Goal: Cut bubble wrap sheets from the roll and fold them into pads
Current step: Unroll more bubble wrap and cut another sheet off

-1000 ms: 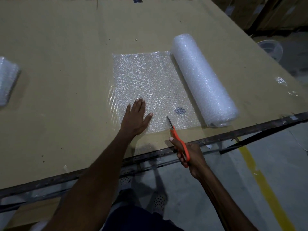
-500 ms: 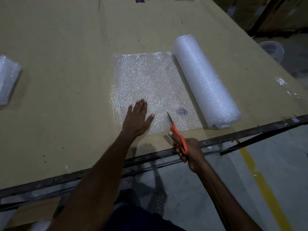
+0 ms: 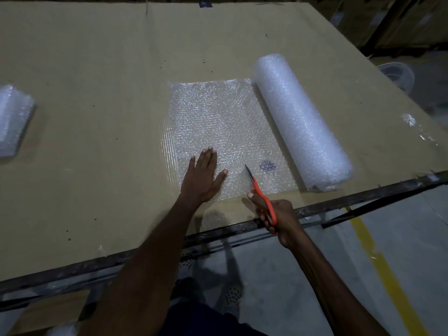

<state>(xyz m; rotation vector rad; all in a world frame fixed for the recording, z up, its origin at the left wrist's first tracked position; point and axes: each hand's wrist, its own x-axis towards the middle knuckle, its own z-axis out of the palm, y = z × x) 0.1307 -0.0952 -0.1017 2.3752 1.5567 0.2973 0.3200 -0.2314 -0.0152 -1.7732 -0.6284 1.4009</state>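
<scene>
A thick bubble wrap roll [image 3: 300,122] lies on the cardboard-covered table [image 3: 97,69], with a flat sheet [image 3: 218,117] unrolled from it to the left. My left hand [image 3: 203,177] presses flat on the sheet's near left part, fingers straight. My right hand [image 3: 276,214] grips orange-handled scissors [image 3: 260,192] at the sheet's near edge. Their blades point away from me and lie over the near edge of the sheet. A dark mark [image 3: 267,165] shows on the sheet just right of the blade tip.
A folded bubble wrap pad [image 3: 13,117] lies at the table's far left. A small scrap of wrap [image 3: 409,119] sits near the right edge. The table's dark metal rim [image 3: 363,197] runs along the near side, with concrete floor and a yellow line [image 3: 388,275] below.
The scissors and my right hand have moved slightly forward onto the sheet's near edge. My left hand stays pressed on the sheet.
</scene>
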